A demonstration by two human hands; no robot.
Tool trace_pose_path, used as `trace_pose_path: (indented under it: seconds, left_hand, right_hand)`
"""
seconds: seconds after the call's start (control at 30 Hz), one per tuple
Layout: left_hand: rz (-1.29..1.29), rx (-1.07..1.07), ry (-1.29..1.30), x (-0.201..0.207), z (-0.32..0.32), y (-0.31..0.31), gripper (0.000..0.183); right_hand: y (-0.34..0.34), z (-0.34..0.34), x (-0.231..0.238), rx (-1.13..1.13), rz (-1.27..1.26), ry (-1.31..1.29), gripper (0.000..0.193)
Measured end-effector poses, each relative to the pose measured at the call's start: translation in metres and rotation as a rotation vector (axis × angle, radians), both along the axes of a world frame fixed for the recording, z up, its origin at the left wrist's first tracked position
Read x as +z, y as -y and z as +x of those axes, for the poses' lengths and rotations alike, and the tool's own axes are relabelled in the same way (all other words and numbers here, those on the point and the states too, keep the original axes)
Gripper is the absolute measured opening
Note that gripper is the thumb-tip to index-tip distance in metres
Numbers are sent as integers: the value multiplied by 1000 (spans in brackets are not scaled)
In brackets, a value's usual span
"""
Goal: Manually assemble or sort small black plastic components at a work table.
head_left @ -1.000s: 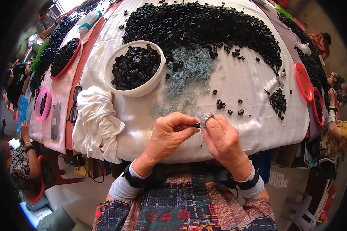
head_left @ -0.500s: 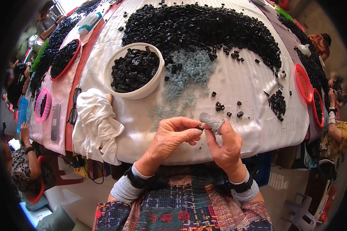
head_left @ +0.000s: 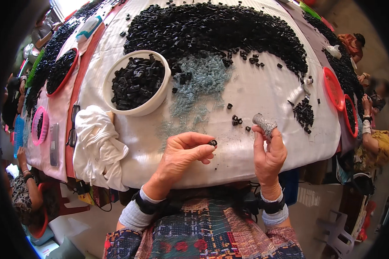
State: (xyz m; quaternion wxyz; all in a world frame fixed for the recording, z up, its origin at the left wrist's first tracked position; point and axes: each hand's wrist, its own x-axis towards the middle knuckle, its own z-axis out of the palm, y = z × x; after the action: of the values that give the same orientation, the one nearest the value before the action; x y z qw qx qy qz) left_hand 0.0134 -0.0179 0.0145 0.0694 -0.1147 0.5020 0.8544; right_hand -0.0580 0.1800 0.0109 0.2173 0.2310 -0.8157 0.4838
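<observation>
Above the front part of the white-covered table (head_left: pixel 190 172), my left hand (head_left: pixel 173 157) pinches a small black ring-like plastic part (head_left: pixel 213 143) between thumb and forefinger. To the right, my right hand (head_left: pixel 270 157) is raised with thumb and finger apart, and I see no part between them. A grey woven finger cover (head_left: pixel 266 124) sits over one of its fingers. Beyond the hands lie a few loose black parts (head_left: pixel 236 119) and a patch of clear, bluish small pieces (head_left: pixel 199 82). A wide heap of black parts (head_left: pixel 212 30) spreads across the far side.
At the left stands a white bowl (head_left: pixel 166 90) filled with black parts, with a crumpled white cloth (head_left: pixel 97 142) nearer me. Eyeglasses (head_left: pixel 72 129) and a phone (head_left: pixel 54 144) lie further left. A small black pile (head_left: pixel 304 113) and red baskets (head_left: pixel 333 88) are at the right. Other people work on both sides.
My right hand has moved away to the right from my left hand, which keeps the black part in its pinch. The whole view has shifted slightly.
</observation>
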Motion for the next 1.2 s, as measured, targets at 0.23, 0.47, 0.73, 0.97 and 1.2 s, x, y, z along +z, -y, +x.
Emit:
trace_pose_path:
  seconds: [0.23,0.47,0.73,0.97,1.2]
  left_hand:
    - [21,-30,15,-1,-5,0,17]
    - [1,-57,38,-4,-5,3,17]
    - [7,-71,53,-3,-4,4,19]
    - [-15,-70,38,-4,-5,4,20]
    - [-17,-55,31,-3,-3,4,16]
  right_hand:
    - [-10,-7,-8,-102,309,-6,18]
    - [-1,-11,-19,-206,528,-54,27]
    - [8,-15,-23,-204,565,-133,28]
    - [11,-20,-23,-181,540,-148,27]
    - [8,-23,-27,-148,512,-143,26]
